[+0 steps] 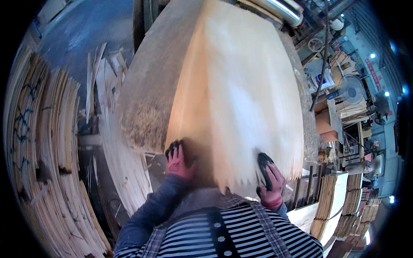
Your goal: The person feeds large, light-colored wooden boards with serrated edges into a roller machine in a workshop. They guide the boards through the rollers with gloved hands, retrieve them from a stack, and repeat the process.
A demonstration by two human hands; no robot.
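12 o'clock: wood sheet (236,90) covers table (150,86), blocked | 9 o'clock: veneer stacks (47,150) wall it off | 3 o'clock: veneer piles (344,202) crowd | 6 o'clock: narrow gap between sheet edge and torso, hands (178,161) fill it

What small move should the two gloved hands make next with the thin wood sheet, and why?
Probably a short push forward. The left hand and right hand both grip the near, ragged edge of the pale veneer sheet, which already lies over the rough table and points toward the metal roller at the far end.
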